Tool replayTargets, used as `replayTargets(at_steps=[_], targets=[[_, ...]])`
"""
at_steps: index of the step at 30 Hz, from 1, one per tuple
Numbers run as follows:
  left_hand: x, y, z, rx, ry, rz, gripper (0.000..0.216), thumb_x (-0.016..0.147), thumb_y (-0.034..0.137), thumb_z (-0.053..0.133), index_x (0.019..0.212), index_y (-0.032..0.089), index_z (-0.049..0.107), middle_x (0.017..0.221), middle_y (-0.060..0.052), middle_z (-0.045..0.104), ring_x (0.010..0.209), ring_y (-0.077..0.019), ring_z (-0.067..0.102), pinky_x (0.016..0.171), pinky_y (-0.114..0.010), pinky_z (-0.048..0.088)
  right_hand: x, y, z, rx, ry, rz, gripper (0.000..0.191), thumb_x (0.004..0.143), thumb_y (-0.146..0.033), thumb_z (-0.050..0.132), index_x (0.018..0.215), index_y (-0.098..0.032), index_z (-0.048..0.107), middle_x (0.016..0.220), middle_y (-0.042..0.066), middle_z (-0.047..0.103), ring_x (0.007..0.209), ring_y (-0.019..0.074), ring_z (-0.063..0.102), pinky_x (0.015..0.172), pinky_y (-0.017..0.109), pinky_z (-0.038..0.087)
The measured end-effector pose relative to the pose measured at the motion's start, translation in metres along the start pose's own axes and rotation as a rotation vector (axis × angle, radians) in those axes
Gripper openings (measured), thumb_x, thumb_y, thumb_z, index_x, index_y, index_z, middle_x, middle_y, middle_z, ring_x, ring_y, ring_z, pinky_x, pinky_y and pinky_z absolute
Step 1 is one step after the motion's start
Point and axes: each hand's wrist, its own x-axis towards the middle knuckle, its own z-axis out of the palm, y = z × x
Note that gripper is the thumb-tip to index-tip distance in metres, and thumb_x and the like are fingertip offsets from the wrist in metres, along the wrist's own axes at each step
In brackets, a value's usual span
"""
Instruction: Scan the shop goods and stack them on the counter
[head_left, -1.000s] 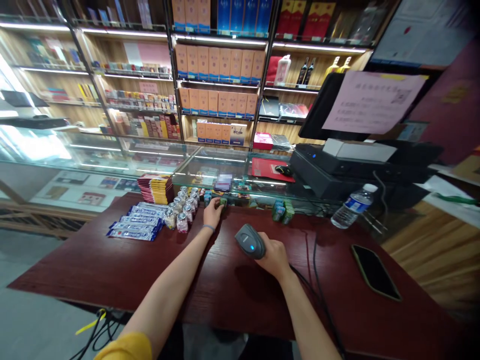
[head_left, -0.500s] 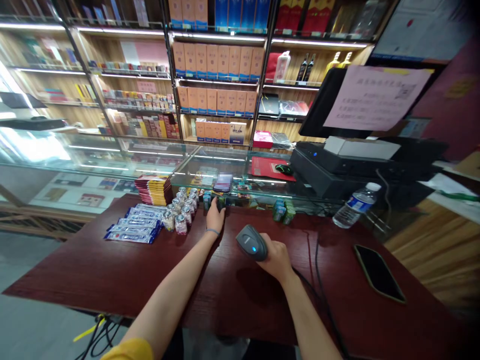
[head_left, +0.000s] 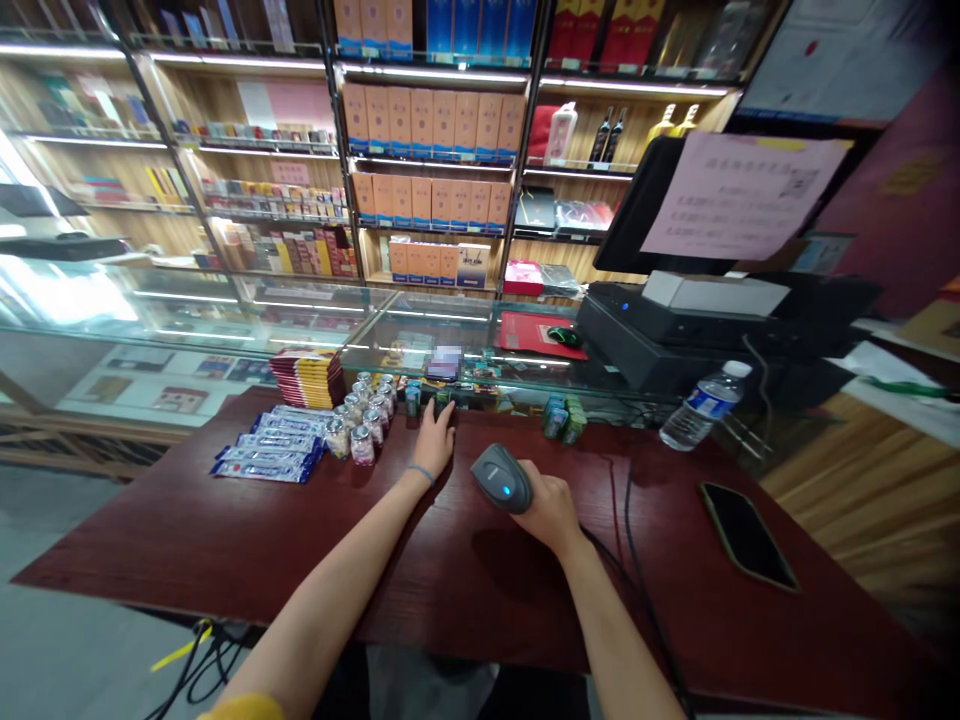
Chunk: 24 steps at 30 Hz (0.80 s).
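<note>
My right hand (head_left: 550, 507) is wrapped around a grey handheld barcode scanner (head_left: 501, 480) with a blue light, held above the dark red table. My left hand (head_left: 433, 442), a band at its wrist, reaches to the table's far edge with its fingers apart. Just beyond its fingertips stands a small green pack (head_left: 442, 398), partly covered by them. Beside that is a small blue-green pack (head_left: 412, 400). To the left are several small jars with metal lids (head_left: 362, 445). Another group of small green packs (head_left: 574, 422) stands right of my left hand.
Blue-and-white sachets (head_left: 266, 455) and a stack of red-and-yellow packs (head_left: 306, 378) lie at the left. A water bottle (head_left: 705, 405), a phone (head_left: 750, 535) and the scanner's cable (head_left: 634, 555) occupy the right. Behind the table runs a glass display counter (head_left: 420, 315).
The fingers of my left hand have spread and come away from the small green pack, which stays at the far edge. My right hand still holds the scanner in about the same place.
</note>
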Motion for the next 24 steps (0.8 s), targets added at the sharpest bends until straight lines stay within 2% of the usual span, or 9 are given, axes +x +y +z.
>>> replayTargets(at_steps=[3,5,9,14,19,24], targets=[[0.006,0.004,-0.002,-0.026,0.059,0.005,0.066,0.087,0.010,0.054,0.150,0.023,0.039,0.158,-0.015,0.024,0.149,-0.0320,0.024,0.119,-0.049,0.031,0.000,0.000,0.000,-0.002,0.018,-0.003,0.033,0.073,-0.026,0.061,0.105,-0.020,0.054,0.070,0.001,0.072,0.061,0.0225,0.071,0.056,0.026,0.041],[0.012,0.005,0.000,-0.045,0.112,-0.033,0.069,0.086,0.011,0.057,0.151,0.022,0.036,0.154,-0.017,0.031,0.147,-0.0311,0.029,0.118,-0.048,0.032,0.000,-0.001,-0.001,0.003,0.031,-0.006,0.032,0.073,-0.026,0.060,0.104,-0.020,0.054,0.070,0.001,0.072,0.061,0.0225,0.071,0.055,0.026,0.041],[0.024,0.009,0.008,-0.065,0.211,-0.175,0.069,0.083,0.013,0.063,0.147,0.017,0.038,0.141,-0.018,0.048,0.137,-0.0295,0.043,0.115,-0.045,0.036,0.000,-0.002,-0.003,0.012,0.047,-0.008,0.030,0.074,-0.028,0.059,0.102,-0.020,0.055,0.067,0.001,0.071,0.058,0.0219,0.071,0.054,0.026,0.040],[0.040,0.016,0.021,-0.022,0.239,-0.385,0.058,0.085,0.014,0.062,0.140,0.015,0.042,0.130,-0.018,0.059,0.125,-0.0292,0.056,0.105,-0.041,0.045,0.001,0.000,-0.003,0.048,0.048,-0.020,0.031,0.075,-0.028,0.058,0.104,-0.020,0.055,0.068,0.001,0.071,0.058,0.0209,0.070,0.054,0.026,0.040],[0.056,0.016,0.029,0.049,0.280,-0.490,0.039,0.088,0.015,0.059,0.126,0.013,0.051,0.125,-0.019,0.062,0.122,-0.0286,0.058,0.102,-0.038,0.046,0.000,0.003,-0.001,0.069,0.055,-0.023,0.032,0.076,-0.029,0.057,0.107,-0.020,0.055,0.071,0.001,0.071,0.059,0.0206,0.069,0.055,0.026,0.041],[0.062,0.013,0.031,0.047,0.316,-0.541,0.036,0.088,0.018,0.061,0.122,0.013,0.051,0.125,-0.019,0.060,0.124,-0.0291,0.057,0.103,-0.038,0.045,0.000,0.003,-0.003,0.065,0.070,-0.030,0.032,0.077,-0.032,0.057,0.106,-0.019,0.056,0.070,0.001,0.070,0.059,0.0204,0.069,0.056,0.027,0.042]])
